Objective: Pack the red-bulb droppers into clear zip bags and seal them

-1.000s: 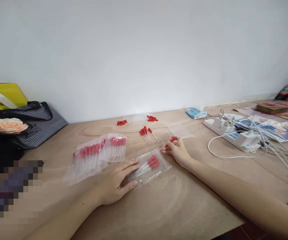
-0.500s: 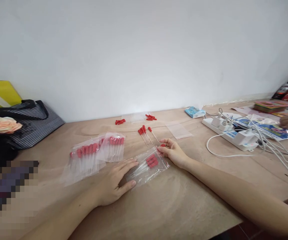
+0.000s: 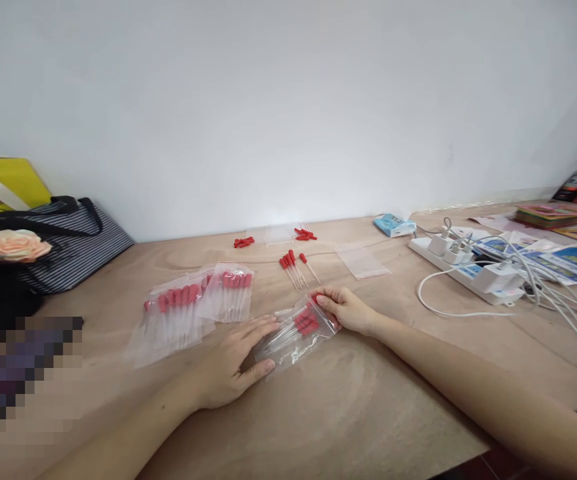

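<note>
Right hand (image 3: 349, 312): fingers pinching red-bulbed dropper (image 3: 317, 299) at right mouth of clear bag (image 3: 288, 360). Left hand (image 3: 231, 360): fingers slightly spread, resting on bag's left end. Several droppers inside. Left: filled bags (image 3: 225, 307) overlapping. Far on bench (image 3: 328, 413), yet unbagged: droppers (image 3: 291, 261), loose red bulbs (image 3: 243, 243); flat bag (image 3: 361, 259), apparently unfilled.

You face a plain, pale wall (image 3: 288, 120), brightest low down, above the wooden tabletop (image 3: 348, 413) set against it; dark reddish floor tiles (image 3: 501, 466) show lower right.
</note>
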`<state>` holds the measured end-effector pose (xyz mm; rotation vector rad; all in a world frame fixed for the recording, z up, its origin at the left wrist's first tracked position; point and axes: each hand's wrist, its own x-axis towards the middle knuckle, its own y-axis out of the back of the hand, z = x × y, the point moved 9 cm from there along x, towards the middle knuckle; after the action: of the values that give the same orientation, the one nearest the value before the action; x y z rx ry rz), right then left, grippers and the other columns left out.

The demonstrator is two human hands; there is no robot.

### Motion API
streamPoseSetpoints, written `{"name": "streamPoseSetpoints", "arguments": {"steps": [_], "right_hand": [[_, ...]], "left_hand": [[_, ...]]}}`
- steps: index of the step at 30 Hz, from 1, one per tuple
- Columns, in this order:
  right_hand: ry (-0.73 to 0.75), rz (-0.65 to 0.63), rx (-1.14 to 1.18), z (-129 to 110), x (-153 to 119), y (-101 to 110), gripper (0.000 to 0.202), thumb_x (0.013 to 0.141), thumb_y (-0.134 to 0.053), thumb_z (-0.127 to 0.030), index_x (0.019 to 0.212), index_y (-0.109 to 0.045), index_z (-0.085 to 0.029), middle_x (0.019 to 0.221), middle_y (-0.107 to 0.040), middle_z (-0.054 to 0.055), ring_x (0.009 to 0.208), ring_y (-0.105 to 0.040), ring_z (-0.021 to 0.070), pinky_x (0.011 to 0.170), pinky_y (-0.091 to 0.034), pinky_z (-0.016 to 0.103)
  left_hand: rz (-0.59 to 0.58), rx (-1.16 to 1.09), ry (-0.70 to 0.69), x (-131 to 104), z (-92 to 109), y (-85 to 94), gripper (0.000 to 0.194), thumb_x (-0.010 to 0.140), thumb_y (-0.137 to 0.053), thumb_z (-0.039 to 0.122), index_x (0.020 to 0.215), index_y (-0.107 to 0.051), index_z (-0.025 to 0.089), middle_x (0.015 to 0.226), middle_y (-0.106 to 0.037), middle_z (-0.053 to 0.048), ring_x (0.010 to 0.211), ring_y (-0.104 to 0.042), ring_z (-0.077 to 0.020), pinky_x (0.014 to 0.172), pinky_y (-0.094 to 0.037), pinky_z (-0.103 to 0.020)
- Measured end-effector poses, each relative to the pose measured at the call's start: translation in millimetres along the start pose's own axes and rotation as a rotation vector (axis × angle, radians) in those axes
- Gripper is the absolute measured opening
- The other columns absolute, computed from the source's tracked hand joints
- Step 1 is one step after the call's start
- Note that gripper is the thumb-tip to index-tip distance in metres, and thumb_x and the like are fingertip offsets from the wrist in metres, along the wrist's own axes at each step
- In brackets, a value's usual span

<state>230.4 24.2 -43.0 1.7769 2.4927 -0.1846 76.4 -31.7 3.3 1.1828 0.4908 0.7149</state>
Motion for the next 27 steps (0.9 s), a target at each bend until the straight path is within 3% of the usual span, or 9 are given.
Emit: {"name": "streamPoseSetpoints", "arguments": {"steps": [3, 8, 14, 16, 19, 21, 23, 25, 27], "right_hand": [[0.03, 0.047, 0.054, -0.3, 1.5, 3.7, 0.028, 0.072, -0.059, -0.038, 0.086, -0.045, -0.018, 0.06, -0.058, -0.005, 0.046, -0.054, 0.0078, 0.041, -0.039, 0.018], [0.032, 0.101, -0.078, 2.7, 6.4, 11.1, 0.028, 0.074, -0.056, -0.041, 0.076, -0.041, -0.018, 0.05, -0.053, -0.008, 0.03, -0.037, 0.0031, 0.03, -0.026, 0.016], [-0.021, 0.156, -0.09, 3.4, 7.5, 17.4, 0.022, 0.074, -0.057, -0.036, 0.072, -0.047, -0.016, 0.049, -0.054, -0.007, 0.027, -0.034, 0.0024, 0.028, -0.024, 0.016], [-0.05, 0.128, -0.08, 5.1, 6.5, 13.8, 0.024, 0.071, -0.061, -0.037, 0.072, -0.051, -0.015, 0.049, -0.055, -0.006, 0.03, -0.041, 0.0039, 0.031, -0.03, 0.016], [-0.033, -0.014, 0.014, 4.9, 4.1, -2.6, 0.032, 0.064, -0.065, -0.043, 0.072, -0.058, -0.013, 0.058, -0.062, 0.0, 0.048, -0.057, 0.0093, 0.051, -0.047, 0.023], [0.009, -0.131, 0.056, 2.4, 1.4, -15.0, 0.037, 0.061, -0.065, -0.047, 0.072, -0.06, -0.012, 0.063, -0.064, 0.002, 0.057, -0.06, 0.0114, 0.063, -0.049, 0.028], [0.022, -0.175, 0.043, 2.7, -0.1, -18.7, 0.038, 0.062, -0.064, -0.048, 0.074, -0.061, -0.012, 0.065, -0.064, 0.003, 0.057, -0.06, 0.0112, 0.064, -0.049, 0.028], [-0.007, -0.108, -0.038, 6.1, 2.6, -9.2, 0.033, 0.066, -0.062, -0.042, 0.08, -0.061, -0.013, 0.06, -0.062, 0.0, 0.05, -0.056, 0.0094, 0.054, -0.047, 0.024], [-0.025, 0.038, -0.2, 5.7, 8.9, 11.1, 0.024, 0.072, -0.057, -0.034, 0.084, -0.06, -0.013, 0.053, -0.057, -0.003, 0.042, -0.05, 0.0075, 0.044, -0.041, 0.02]], "left_hand": [[-0.001, -0.002, -0.006, -0.4, 0.8, -0.3, 0.047, 0.084, -0.04, 0.043, 0.128, -0.035, 0.027, 0.136, -0.036, -0.004, 0.122, -0.036, -0.0241, 0.099, -0.032, -0.042], [-0.007, -0.009, -0.001, 0.1, 0.4, -0.6, 0.048, 0.084, -0.04, 0.044, 0.128, -0.035, 0.026, 0.136, -0.036, -0.004, 0.122, -0.036, -0.0237, 0.099, -0.032, -0.042], [-0.012, 0.005, 0.013, -0.3, -0.3, -0.5, 0.049, 0.084, -0.04, 0.044, 0.128, -0.034, 0.024, 0.136, -0.036, -0.005, 0.122, -0.036, -0.024, 0.099, -0.032, -0.043], [-0.021, 0.012, 0.025, -0.1, -0.8, -0.5, 0.05, 0.084, -0.04, 0.045, 0.129, -0.034, 0.023, 0.136, -0.036, -0.006, 0.123, -0.035, -0.0242, 0.099, -0.031, -0.043], [-0.025, 0.01, 0.037, 0.0, -1.0, 0.2, 0.051, 0.084, -0.04, 0.045, 0.129, -0.034, 0.022, 0.136, -0.036, -0.006, 0.123, -0.035, -0.0246, 0.1, -0.031, -0.043], [-0.019, 0.004, 0.033, -0.2, -0.4, 0.7, 0.051, 0.083, -0.041, 0.044, 0.129, -0.035, 0.023, 0.136, -0.037, -0.005, 0.122, -0.036, -0.0251, 0.1, -0.031, -0.043], [-0.013, 0.002, 0.019, -0.7, 0.5, 0.2, 0.05, 0.083, -0.042, 0.044, 0.129, -0.035, 0.024, 0.135, -0.037, -0.005, 0.122, -0.037, -0.0252, 0.099, -0.032, -0.043], [-0.005, 0.003, 0.001, -1.2, 1.3, -1.0, 0.048, 0.084, -0.042, 0.043, 0.129, -0.035, 0.027, 0.136, -0.037, -0.003, 0.122, -0.037, -0.0242, 0.1, -0.032, -0.043], [0.022, -0.002, -0.009, -1.6, 0.6, -1.0, 0.046, 0.085, -0.041, 0.042, 0.129, -0.035, 0.03, 0.136, -0.036, -0.001, 0.123, -0.035, -0.023, 0.1, -0.031, -0.042]]}}
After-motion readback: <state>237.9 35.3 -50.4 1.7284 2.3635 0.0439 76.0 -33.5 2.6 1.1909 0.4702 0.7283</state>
